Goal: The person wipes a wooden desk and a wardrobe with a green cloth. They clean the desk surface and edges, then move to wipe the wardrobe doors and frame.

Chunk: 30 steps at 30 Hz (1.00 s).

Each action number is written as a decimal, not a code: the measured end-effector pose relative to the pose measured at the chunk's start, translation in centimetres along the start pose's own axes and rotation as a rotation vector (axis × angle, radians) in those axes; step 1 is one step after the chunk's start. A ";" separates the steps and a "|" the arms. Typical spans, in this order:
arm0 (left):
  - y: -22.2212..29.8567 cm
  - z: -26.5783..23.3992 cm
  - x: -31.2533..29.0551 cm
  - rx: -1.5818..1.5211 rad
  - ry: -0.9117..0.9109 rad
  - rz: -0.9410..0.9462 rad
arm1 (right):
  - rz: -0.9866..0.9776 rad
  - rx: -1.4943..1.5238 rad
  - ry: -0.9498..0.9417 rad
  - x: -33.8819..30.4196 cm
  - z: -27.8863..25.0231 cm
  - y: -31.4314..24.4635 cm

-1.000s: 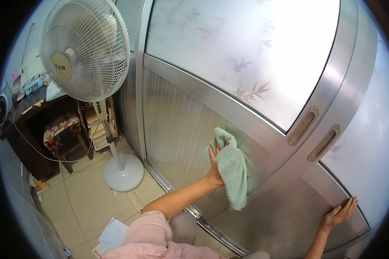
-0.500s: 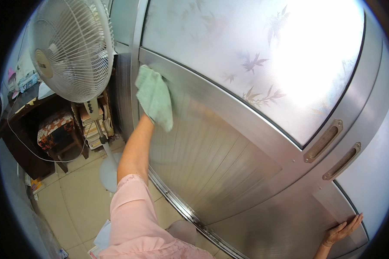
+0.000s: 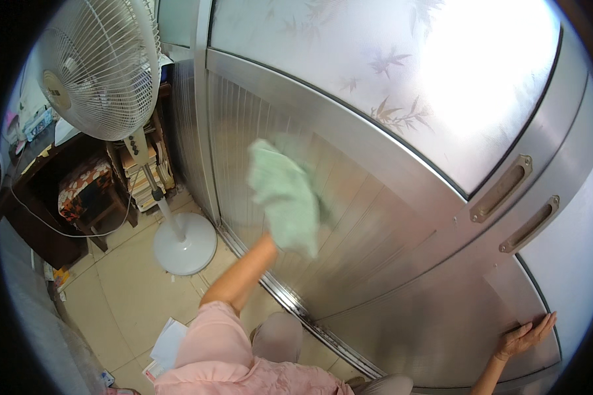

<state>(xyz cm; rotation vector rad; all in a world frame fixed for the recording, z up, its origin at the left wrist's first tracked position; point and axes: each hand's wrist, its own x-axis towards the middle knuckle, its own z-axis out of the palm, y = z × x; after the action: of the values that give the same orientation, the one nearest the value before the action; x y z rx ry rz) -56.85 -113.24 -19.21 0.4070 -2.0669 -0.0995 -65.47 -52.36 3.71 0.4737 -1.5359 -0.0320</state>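
Observation:
A pale green cloth (image 3: pixel 284 197) drapes over my left hand, hiding its fingers; only the left forearm (image 3: pixel 247 270) shows below it. The hand holds the cloth up against the ribbed lower panel (image 3: pixel 366 227) of a silver metal sliding door, left of centre. Motion blurs the cloth a little. At the far lower right, my right hand (image 3: pixel 524 338) rests flat on the door frame beside the glass edge. Its fingers are stretched out and it holds nothing.
Frosted glass with leaf patterns (image 3: pixel 389 62) fills the upper door. Two recessed handles (image 3: pixel 501 189) sit at the right. A white standing fan (image 3: pixel 184 243) is at left, before a dark desk and a stool (image 3: pixel 85 184). A metal floor track (image 3: pixel 286 299) runs below.
My left hand has moved the cloth down and to the right, from the panel's upper left corner below the crossbar. My right hand stays on the frame. The view has shifted slightly.

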 end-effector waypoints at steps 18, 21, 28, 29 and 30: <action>2.8 1.5 3.2 -2.278 0.170 -0.864 | -0.011 0.075 0.042 0.4 -0.3 -0.7; -1.9 0.1 3.3 -0.361 0.107 -0.361 | -0.019 0.064 0.034 0.3 -0.2 -0.6; 3.3 0.3 -0.7 -0.135 0.010 -0.223 | -0.021 0.073 0.055 0.9 -0.1 -1.2; 6.6 -0.4 -0.8 -0.152 -0.001 -0.160 | -0.014 0.056 0.046 0.8 -0.2 -1.1; 10.0 -1.5 -0.6 -0.175 -0.013 -0.094 | -0.011 0.041 0.037 0.7 -0.2 -1.0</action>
<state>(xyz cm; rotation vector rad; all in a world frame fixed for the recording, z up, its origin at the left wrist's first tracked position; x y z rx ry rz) -57.80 -103.54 -16.58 0.3957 -2.0320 -0.3377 -64.99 -53.42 4.06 0.5127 -1.5002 -0.0001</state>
